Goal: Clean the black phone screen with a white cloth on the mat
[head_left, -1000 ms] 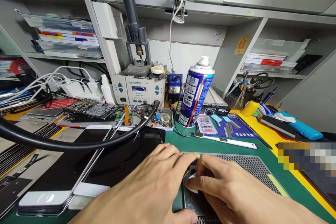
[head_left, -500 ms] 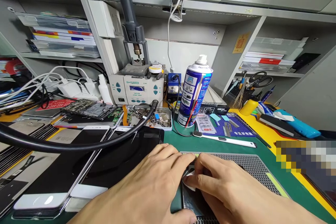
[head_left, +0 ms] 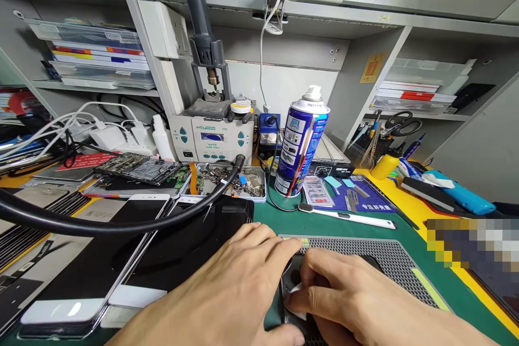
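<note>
A black phone [head_left: 291, 279] lies on a grey perforated mat [head_left: 399, 259] in front of me, partly covered by my hands. My left hand [head_left: 239, 278] holds it along the left side, index finger at the far corner and thumb near the close end. Pinched in my right hand [head_left: 344, 292] is a small white wipe [head_left: 299, 311], pressed against the phone's surface near its left edge. The curled fingers hide most of the wipe.
A blue spray can [head_left: 302, 143] and a white-handled brush [head_left: 351, 217] stand and lie beyond the mat. Phone screens [head_left: 101, 254] cover the left side, crossed by a thick black hose [head_left: 121, 225]. Behind are a parts tray [head_left: 263, 194] and a hot-air station [head_left: 213, 138].
My right hand has slid the wipe slightly toward me along the phone, uncovering more of its far end. My left hand has stayed in place.
</note>
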{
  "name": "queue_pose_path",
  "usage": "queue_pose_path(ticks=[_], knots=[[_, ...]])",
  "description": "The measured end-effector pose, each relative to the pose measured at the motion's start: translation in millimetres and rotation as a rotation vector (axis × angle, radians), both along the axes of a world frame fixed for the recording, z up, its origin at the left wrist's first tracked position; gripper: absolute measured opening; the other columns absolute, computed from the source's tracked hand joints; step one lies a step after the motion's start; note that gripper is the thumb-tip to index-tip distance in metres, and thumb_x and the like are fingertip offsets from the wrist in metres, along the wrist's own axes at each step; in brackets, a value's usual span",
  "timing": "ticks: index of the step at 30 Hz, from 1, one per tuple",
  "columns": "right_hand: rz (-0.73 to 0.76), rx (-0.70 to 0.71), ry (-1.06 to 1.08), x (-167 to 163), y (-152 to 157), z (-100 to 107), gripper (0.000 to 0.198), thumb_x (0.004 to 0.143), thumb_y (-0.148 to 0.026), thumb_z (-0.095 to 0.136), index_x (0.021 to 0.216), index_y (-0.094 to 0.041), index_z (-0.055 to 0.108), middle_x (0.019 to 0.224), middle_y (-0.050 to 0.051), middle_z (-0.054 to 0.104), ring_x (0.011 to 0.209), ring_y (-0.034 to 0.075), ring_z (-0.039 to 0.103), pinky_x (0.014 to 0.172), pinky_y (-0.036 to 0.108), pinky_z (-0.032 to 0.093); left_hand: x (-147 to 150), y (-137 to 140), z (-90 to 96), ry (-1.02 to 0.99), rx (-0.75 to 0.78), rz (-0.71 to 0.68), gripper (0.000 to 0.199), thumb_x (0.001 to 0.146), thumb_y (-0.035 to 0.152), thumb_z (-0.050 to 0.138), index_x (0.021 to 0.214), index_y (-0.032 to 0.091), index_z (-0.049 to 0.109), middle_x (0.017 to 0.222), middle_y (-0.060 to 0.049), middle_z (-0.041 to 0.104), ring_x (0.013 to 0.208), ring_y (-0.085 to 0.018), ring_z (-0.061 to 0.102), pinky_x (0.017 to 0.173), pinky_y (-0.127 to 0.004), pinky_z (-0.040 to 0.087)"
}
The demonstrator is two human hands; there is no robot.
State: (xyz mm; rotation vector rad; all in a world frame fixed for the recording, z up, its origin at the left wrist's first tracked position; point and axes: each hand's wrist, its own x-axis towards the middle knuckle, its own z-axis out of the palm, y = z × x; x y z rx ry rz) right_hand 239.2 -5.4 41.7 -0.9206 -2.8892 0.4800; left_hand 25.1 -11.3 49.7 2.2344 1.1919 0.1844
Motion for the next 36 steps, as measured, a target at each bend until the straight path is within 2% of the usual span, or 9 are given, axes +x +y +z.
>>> queue_pose_path(ticks=[11,20,28,36], knots=[[-0.047,0.028,0.033,-2.0,1.1,-0.7,0.026,0.089,-0.015,0.062,0.113,-0.025,0.071,0.1,0.007,0.064,0.094,0.022,0.066,0.082,0.028,0.055,1.1,-0.4,-2.8,0.003,0.017,0.009,0.054,0.079,0.028,0.076,0.129,0.027,0.055,0.123,-0.003,0.058,0.119,-0.026,0.049,0.103,-0.045,0.044],[-0.046,0.024,0.045,0.0,14.1,-19.9,0.033,0.084,-0.009,0.062,0.114,-0.022,0.069,0.101,0.007,0.062,0.091,0.021,0.065,0.078,0.027,0.055,1.7,-0.8,-2.5,0.001,0.042,0.004,0.049,0.078,0.029,0.078,0.122,0.024,0.059,0.119,-0.004,0.059,0.117,-0.027,0.051,0.102,-0.045,0.044],[-0.036,0.058,0.037,-2.4,2.1,-0.2,0.027,0.088,-0.014,0.061,0.113,-0.021,0.07,0.103,0.009,0.064,0.097,0.024,0.066,0.086,0.03,0.054,1.4,-0.3,-3.2,-0.043,0.054,0.027,0.05,0.076,0.026,0.077,0.122,0.027,0.059,0.119,-0.002,0.059,0.115,-0.026,0.052,0.099,-0.041,0.046],[0.017,-0.019,0.016,-1.9,-1.1,2.5,0.018,0.095,-0.018,0.06,0.104,-0.024,0.074,0.1,0.006,0.066,0.095,0.021,0.068,0.085,0.026,0.054,-1.3,3.2,-2.1,-0.053,0.079,-0.017,0.041,0.076,0.027,0.075,0.115,0.027,0.061,0.112,-0.002,0.063,0.11,-0.026,0.055,0.094,-0.036,0.047]])
